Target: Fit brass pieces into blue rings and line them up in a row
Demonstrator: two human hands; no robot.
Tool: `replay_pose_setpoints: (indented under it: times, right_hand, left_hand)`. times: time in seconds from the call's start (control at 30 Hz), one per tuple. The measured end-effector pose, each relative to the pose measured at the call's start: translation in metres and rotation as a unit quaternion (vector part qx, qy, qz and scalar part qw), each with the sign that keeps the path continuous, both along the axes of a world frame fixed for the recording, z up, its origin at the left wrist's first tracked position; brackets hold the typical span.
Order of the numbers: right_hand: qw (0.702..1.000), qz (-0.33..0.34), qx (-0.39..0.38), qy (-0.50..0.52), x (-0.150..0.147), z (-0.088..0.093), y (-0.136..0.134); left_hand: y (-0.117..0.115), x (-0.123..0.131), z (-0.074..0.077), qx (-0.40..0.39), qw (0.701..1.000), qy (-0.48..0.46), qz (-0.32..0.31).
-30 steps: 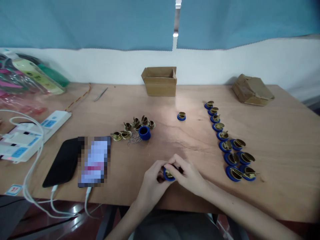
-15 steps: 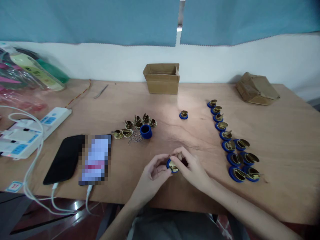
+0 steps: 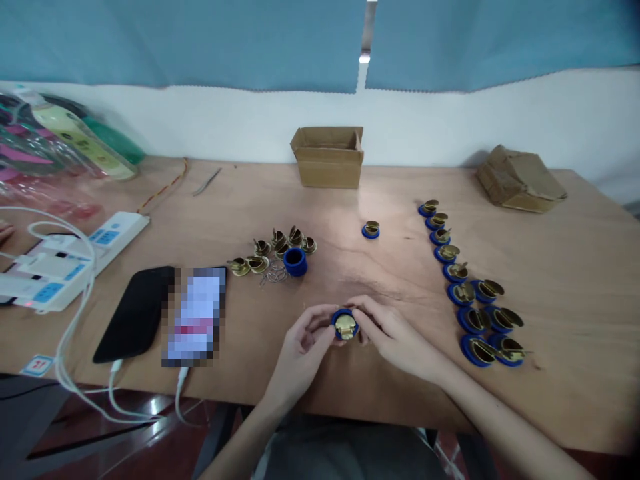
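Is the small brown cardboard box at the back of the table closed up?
No, the small brown cardboard box has its top flaps folded open, standing against the wall on the wooden table.

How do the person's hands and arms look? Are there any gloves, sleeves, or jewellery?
The left hand and the right hand are bare, with no gloves. Both forearms are uncovered up to the bottom edge of the picture, so no sleeves show. I see no rings, watch, or bracelet. The fingers are slim, and the nails look short.

Cardboard box point(image 3: 329, 157) behind loose parts point(image 3: 273, 253); finished row point(image 3: 467, 290) right, apparently.
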State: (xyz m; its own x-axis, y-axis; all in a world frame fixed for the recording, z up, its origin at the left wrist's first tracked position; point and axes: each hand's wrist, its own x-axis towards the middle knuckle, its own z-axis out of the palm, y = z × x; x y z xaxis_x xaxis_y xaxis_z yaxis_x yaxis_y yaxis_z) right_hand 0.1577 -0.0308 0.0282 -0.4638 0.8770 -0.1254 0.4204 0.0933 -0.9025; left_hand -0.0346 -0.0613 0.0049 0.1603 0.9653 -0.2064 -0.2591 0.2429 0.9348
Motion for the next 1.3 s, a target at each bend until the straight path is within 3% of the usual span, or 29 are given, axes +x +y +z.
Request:
replay_pose_setpoints:
  times: [0.37, 0.93, 1.3]
  right_hand:
    - [0.998, 0.039, 0.041, 0.019, 0.003, -0.001, -0.002]
    - [0.992, 0.001, -0.053, 0.114, 0.005, -0.012, -0.004]
    - [0.990, 0.018, -0.071, 0.120, 0.009, -0.001, -0.002]
  left_hand:
    - [0.000, -0.001, -0.001, 0.014, 1.000, -0.013, -0.006]
    - [0.001, 0.001, -0.002, -0.032, 0.999, -0.003, -0.011]
    - [-0.003, 0.002, 0.000, -0.028, 1.000, 0.012, -0.003]
